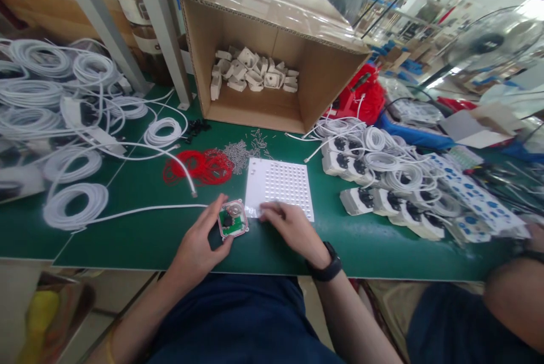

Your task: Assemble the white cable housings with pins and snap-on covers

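Observation:
My left hand (203, 239) grips a small white housing (245, 224) by its left side, thumb at the bottom corner and fingers at the top. Inside the housing lies a green circuit board (232, 229) with a black part on it, and a red line runs around the rim. From its left side a white cable (148, 211) leads to a coil. My right hand (291, 228) is over the lower edge of a white sheet (258, 185) with rows of small round dots. Its fingers are bent and pressed together; whatever is between the fingertips is hidden.
Behind the sheet lie red rings (199, 166) and a pile of screws (238, 154). An open carton (272, 109) holds white housings (255, 72). Cable coils (76, 205) cover the left; housings with coiled cables (382, 199) stand right. Another person's arm (516, 290) is at far right.

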Available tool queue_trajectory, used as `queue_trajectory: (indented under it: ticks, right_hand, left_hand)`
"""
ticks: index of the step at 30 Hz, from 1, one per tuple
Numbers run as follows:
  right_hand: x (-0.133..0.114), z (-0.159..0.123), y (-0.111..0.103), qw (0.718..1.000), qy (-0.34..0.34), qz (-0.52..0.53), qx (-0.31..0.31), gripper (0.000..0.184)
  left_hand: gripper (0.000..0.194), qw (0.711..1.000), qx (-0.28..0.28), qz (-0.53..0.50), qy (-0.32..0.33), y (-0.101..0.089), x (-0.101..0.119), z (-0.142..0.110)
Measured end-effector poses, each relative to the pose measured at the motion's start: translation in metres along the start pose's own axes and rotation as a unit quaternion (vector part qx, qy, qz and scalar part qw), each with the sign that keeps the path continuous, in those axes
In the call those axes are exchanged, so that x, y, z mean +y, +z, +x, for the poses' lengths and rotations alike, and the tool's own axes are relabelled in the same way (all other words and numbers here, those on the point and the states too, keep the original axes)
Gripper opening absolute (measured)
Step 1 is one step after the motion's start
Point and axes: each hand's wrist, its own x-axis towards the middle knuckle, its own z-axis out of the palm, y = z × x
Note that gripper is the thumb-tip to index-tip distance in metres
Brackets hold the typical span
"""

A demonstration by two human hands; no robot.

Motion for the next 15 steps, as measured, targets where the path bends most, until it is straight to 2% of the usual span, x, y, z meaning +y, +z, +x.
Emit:
queue_trajectory:
  ticks: [2, 3, 6, 8, 10, 12, 15]
  right_hand:
    - [0.006, 0.003, -0.01, 0.977, 0.007, -0.171, 0.126, 0.035]
    - [0.01, 0.005, -0.011, 0.957, 0.014, -0.251, 0.143, 0.041]
    - [0.021, 0.009, -0.009, 0.906, 0.015, -0.416, 0.073, 0.049]
    - [0.027, 0.007, -0.008, 0.889, -0.011, -0.457, 0.038, 0.046]
    - [0.033, 0.001, -0.009, 0.885, -0.044, -0.463, 0.023, 0.044]
    - [0.038, -0.007, -0.013, 0.888, -0.069, -0.454, 0.01, 0.042]
    - [0.043, -0.018, -0.02, 0.903, -0.085, -0.421, -0.004, 0.041]
  left_hand:
    - [0.07, 1.0, -0.004, 0.005, 0.0, 0.001, 0.0, -0.001]
    - [0.069, 1.0, -0.004, 0.009, 0.0, 0.001, -0.001, -0.001]
    - [0.069, 1.0, -0.006, 0.025, -0.013, 0.004, -0.001, 0.0]
    - [0.068, 0.999, -0.001, 0.029, -0.03, 0.007, 0.0, 0.002]
    - [0.064, 0.999, 0.018, 0.019, -0.046, 0.008, 0.001, 0.002]
    - [0.061, 0.998, 0.037, -0.007, -0.058, 0.007, 0.002, 0.001]
    - [0.068, 0.993, 0.04, -0.081, -0.077, 0.002, 0.003, 0.0]
